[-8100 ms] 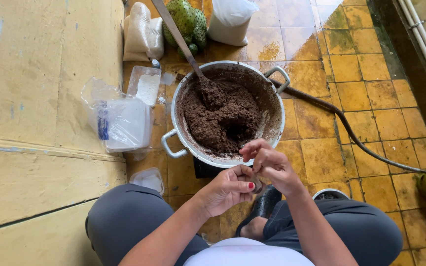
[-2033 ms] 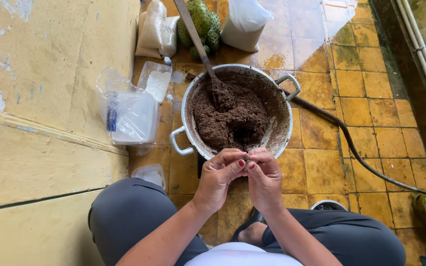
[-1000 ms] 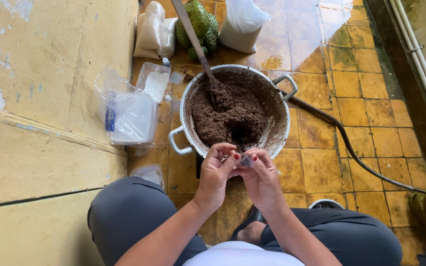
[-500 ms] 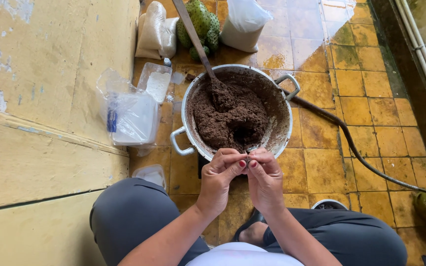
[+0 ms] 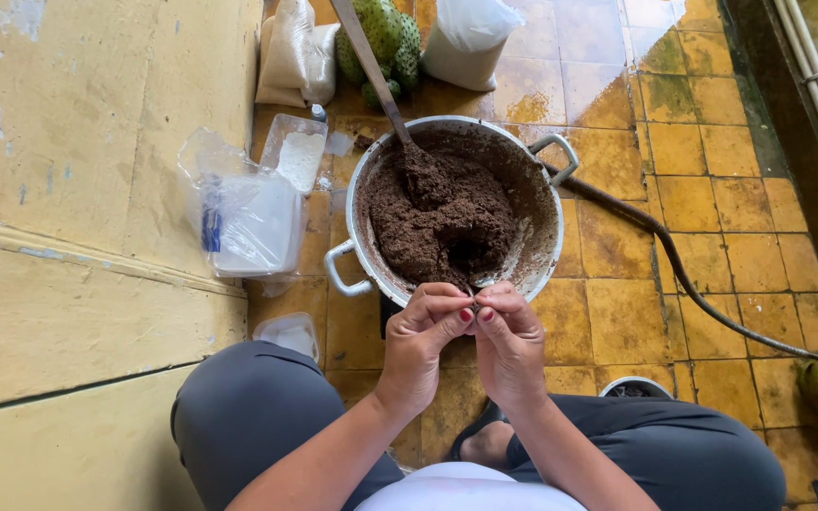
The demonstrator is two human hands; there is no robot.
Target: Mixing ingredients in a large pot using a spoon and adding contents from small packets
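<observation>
Where yellow floor tiles meet worn wall, pot sits.

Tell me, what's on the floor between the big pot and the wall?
In the head view, clear plastic bags and a small plastic tub lie between the pot and the yellow wall.

hands: 2 | pot: 1 | spoon: 1 | white sacks beyond pot: 2 | hose: 1

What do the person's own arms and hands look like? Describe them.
Both forearms are bare, with no sleeves, watch or bracelets showing. The left hand and right hand are ungloved, and their thumbnails carry dark red polish. No rings are visible.
</observation>
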